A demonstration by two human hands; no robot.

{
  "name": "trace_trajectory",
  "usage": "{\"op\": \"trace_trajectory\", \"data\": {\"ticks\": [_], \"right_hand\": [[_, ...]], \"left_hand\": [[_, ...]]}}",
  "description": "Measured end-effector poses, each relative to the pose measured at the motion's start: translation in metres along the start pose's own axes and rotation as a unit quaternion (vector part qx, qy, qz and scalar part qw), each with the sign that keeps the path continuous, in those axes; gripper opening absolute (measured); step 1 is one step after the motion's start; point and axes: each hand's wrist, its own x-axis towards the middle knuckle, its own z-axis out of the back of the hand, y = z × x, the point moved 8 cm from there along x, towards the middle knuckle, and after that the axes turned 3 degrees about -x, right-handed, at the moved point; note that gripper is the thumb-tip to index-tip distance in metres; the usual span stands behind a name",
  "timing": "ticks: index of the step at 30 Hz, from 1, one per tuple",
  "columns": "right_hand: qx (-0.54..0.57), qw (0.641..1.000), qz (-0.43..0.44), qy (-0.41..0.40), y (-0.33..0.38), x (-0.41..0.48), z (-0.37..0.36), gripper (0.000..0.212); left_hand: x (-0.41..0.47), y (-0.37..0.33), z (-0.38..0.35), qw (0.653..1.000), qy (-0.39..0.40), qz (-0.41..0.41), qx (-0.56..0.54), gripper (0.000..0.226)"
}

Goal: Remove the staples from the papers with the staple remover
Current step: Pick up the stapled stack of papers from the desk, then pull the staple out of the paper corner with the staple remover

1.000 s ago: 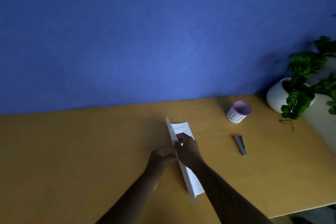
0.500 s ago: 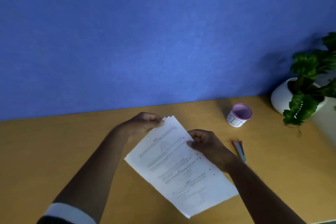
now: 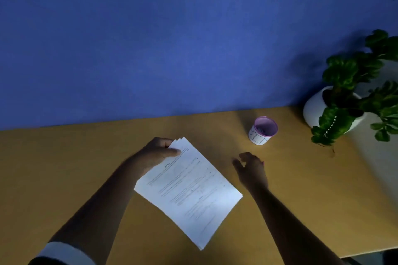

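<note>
**Left hand holds papers by top corner; right hand off the sheets, over the surface**

Papers: a stack of white printed sheets lies at an angle on the yellow-brown surface, near the middle of the view. The top corner is fanned, showing several sheet edges. Print is visible on the top sheet but too small to read. No staple can be made out at this sharpness.

Left hand: grip closed on the papers at the fanned top corner, thumb on the top sheet and fingers beneath or behind the corner. A white cuff shows on this arm at the lower edge of the view.

Right hand: clear of the papers, to their right, above the surface. Grip loosely open, fingers curled, holding nothing that can be seen. Whether it touches the surface cannot be told.

Staple remover: not identifiable in this view; the right hand covers the surface beneath it.

Other items: a small white cup with a purple rim stands upright beyond the right hand, apart from it. A white pot with a green plant stands at the far right, against the blue wall.
</note>
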Motion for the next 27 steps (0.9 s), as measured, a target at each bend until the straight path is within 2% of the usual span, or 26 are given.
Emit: {"op": "trace_trajectory", "data": {"ticks": [3,6,9,12,15,18,22,23,25,27], "right_hand": [[-0.065,0.992,-0.103,-0.019,-0.055,0.004,0.009,0.054],[-0.092,0.986,-0.143,-0.002,-0.080,0.008,0.009,0.064],[-0.122,0.985,-0.122,0.005,-0.084,0.017,0.007,0.061],[-0.138,0.987,-0.085,0.020,-0.081,0.027,0.005,0.044],[-0.138,0.988,-0.071,0.022,-0.078,0.032,0.005,0.036],[-0.039,0.996,-0.079,0.000,-0.065,0.030,0.015,0.035],[0.168,0.984,-0.041,-0.050,-0.019,0.013,0.037,0.039],[0.256,0.964,-0.049,-0.045,-0.007,0.004,0.039,0.036],[0.430,0.900,-0.063,0.006,0.021,-0.017,0.036,0.033],[0.520,0.849,-0.056,0.069,0.054,-0.039,0.033,0.033]], "left_hand": [[0.002,0.008,-0.001,1.000,-0.030,0.005,-0.008,0.030],[0.003,0.014,-0.001,0.998,-0.061,0.010,-0.009,0.031],[-0.002,0.015,-0.002,0.995,-0.095,0.006,-0.019,0.037],[-0.007,0.017,-0.003,0.992,-0.123,0.006,-0.028,0.036],[-0.015,0.017,-0.007,0.992,-0.126,0.013,-0.024,0.053],[-0.021,0.016,-0.010,0.991,-0.132,0.010,-0.026,0.061],[-0.030,0.015,-0.014,0.989,-0.146,0.005,-0.028,0.030],[-0.033,0.013,-0.016,0.989,-0.142,0.004,-0.033,0.023],[-0.042,0.009,-0.019,0.989,-0.138,0.002,-0.044,0.015],[-0.053,0.002,-0.021,0.989,-0.140,-0.005,-0.056,0.014]]}}
